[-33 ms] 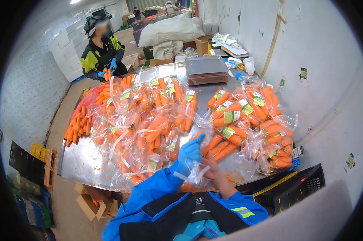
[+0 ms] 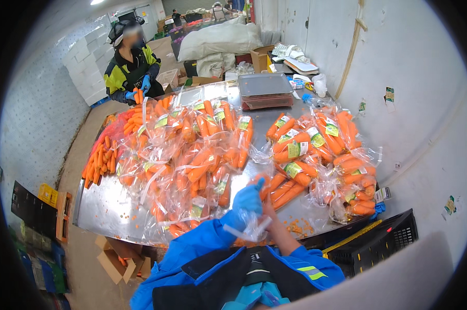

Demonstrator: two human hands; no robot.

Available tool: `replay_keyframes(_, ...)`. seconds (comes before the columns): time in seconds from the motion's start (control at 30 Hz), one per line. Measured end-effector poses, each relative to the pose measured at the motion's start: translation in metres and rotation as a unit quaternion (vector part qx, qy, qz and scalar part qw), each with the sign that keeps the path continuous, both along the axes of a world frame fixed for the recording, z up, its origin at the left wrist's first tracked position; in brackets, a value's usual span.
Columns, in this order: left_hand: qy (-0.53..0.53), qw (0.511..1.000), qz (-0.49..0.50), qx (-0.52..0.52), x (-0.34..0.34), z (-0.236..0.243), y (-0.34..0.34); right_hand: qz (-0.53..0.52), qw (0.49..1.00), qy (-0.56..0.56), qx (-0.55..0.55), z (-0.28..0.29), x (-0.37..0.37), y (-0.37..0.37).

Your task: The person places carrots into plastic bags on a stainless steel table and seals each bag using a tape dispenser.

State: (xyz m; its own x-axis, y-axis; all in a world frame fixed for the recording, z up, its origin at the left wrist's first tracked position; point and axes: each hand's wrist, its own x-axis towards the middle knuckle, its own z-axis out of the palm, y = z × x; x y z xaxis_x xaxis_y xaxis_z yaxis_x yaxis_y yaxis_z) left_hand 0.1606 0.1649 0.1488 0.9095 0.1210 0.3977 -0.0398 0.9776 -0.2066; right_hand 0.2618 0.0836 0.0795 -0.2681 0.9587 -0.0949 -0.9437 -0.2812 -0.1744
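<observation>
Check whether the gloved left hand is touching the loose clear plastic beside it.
Touching. The head view shows the left hand closed, with the clear plastic bunched against its near side, no gap between.

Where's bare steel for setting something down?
The near-left corner of the table is mostly bare, between loose carrots and the left bag heap. A narrow strip, nearer than the grey tray, parts that heap from the right bag heap. Crowded: both heaps, and around the left hand.
</observation>
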Motion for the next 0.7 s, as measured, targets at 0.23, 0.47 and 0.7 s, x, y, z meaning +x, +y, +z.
replay_keyframes(0.23,0.256,0.936,-0.157,0.185,-0.114,-0.068,-0.073,-0.189,0.977,-0.021,-0.094,-0.007,-0.053,-0.017)
replay_keyframes(0.47,0.505,0.395,0.336,0.690,-0.141,-0.111,-0.077,-0.364,0.898,-0.164,-0.183,-0.035,-0.095,-0.056)
replay_keyframes(0.7,0.547,0.605,0.175,0.551,-0.141,-0.096,-0.105,-0.240,0.707,-0.662,-0.055,0.002,-0.079,-0.105)
